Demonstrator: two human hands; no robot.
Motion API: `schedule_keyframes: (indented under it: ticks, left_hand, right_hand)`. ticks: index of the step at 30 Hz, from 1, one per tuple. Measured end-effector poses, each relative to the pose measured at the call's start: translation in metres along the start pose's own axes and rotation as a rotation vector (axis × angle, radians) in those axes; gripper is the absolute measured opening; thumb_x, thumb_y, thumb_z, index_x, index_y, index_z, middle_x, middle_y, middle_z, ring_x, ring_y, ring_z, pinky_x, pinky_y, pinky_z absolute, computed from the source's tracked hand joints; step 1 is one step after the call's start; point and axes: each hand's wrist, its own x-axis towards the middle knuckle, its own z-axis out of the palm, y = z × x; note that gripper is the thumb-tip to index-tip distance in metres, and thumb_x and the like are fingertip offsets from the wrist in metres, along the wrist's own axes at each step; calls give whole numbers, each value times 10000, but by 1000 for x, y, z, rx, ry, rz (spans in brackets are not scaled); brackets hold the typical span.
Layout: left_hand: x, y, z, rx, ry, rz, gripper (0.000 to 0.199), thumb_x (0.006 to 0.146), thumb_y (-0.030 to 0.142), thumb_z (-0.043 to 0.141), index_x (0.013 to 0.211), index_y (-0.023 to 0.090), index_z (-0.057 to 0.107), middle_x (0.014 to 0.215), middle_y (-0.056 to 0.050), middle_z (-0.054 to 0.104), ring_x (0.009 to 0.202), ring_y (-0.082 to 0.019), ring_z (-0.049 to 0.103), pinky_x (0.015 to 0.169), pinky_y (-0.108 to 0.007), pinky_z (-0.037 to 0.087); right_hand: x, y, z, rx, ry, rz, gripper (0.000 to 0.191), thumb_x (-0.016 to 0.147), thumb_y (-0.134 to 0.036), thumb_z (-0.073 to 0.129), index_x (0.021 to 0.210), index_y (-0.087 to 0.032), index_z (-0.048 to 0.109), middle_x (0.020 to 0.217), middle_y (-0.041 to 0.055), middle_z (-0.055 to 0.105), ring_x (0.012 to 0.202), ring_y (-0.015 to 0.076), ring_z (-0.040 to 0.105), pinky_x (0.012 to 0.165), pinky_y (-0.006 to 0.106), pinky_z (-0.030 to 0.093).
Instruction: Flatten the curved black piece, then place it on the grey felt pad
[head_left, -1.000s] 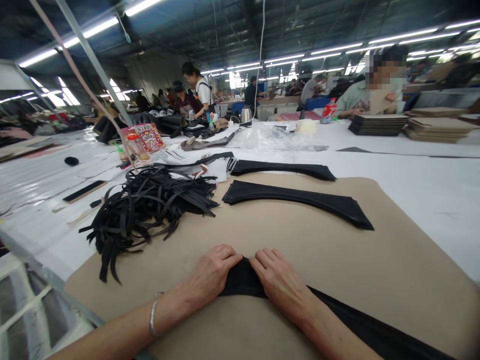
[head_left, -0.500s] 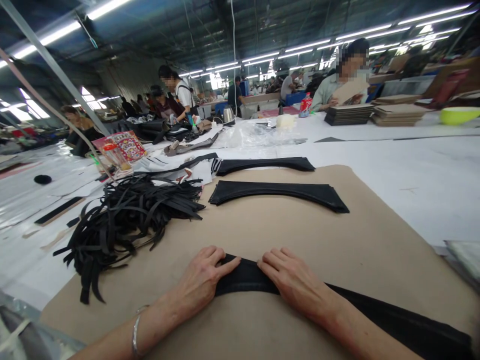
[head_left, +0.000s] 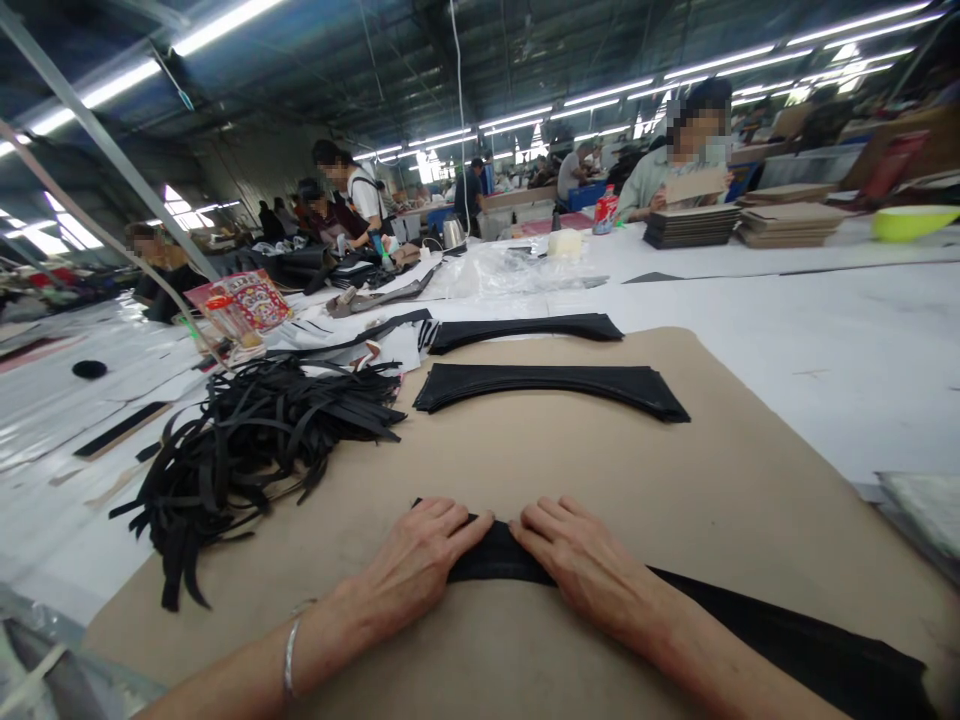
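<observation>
A curved black piece (head_left: 501, 552) lies on the tan board in front of me. My left hand (head_left: 420, 560) is on its left part, fingers bent together over the upper edge and thumb pointing right along it. My right hand (head_left: 581, 560) is closed on the same piece a short way to the right, fingertips at its upper edge. The fingertips' undersides are hidden. Under and beyond my right forearm, a long black piece (head_left: 795, 635) runs to the lower right. Farther back lie two stacks of curved black pieces, a nearer one (head_left: 551, 388) and a farther one (head_left: 525, 330).
A heap of black strips (head_left: 247, 440) covers the board's left side. The tan board (head_left: 750, 460) rests on a white table (head_left: 862, 350). A clear plastic sheet (head_left: 502, 272) lies farther back. Across the table, a person (head_left: 637, 190) holds a brown sheet beside dark stacked sheets (head_left: 690, 227).
My left hand has slid slightly right along the black piece, nearer my right hand, uncovering the piece's left tip. My right hand has barely moved. Across the table, the person's brown sheet is lower.
</observation>
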Motion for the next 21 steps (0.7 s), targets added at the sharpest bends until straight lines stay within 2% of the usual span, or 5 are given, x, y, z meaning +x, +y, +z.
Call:
schedule_keyframes:
  ticks: [3,7,11,14,21]
  left_hand:
    - [3,6,-5,79,-27,23,446,953,156,450,1383,271,417,953,-38,588,865,-205,519,783,-346,453]
    - [8,12,-5,71,-4,-27,381,953,171,462,1313,289,504,967,-45,578,892,-207,522,794,-348,445]
    - [13,14,0,-18,0,12,323,952,128,437,1233,230,559,1053,-56,588,948,-193,532,849,-340,434]
    - [17,15,1,-29,-16,35,296,938,99,429,1172,197,583,986,-51,607,887,-188,539,823,-335,436]
    - [23,24,-5,63,-37,61,450,943,135,446,1368,284,441,923,-34,579,832,-193,507,770,-336,420]
  right_hand:
    - [0,0,-1,-10,-4,-7,179,913,-85,573,1077,-154,591,923,28,563,842,195,492,778,339,376]
    - [-4,5,-3,-7,-2,-21,162,912,-76,565,1051,-154,596,901,27,568,819,195,490,765,334,370]
    - [-17,12,-9,24,31,33,142,890,-41,557,938,-165,608,883,25,573,809,194,481,772,330,354]
    - [-28,16,-12,35,51,55,164,875,-25,552,924,-166,619,866,25,572,801,191,476,772,328,345]
    - [-41,16,-13,49,67,62,174,880,-30,541,948,-163,631,875,31,572,807,185,472,769,324,343]
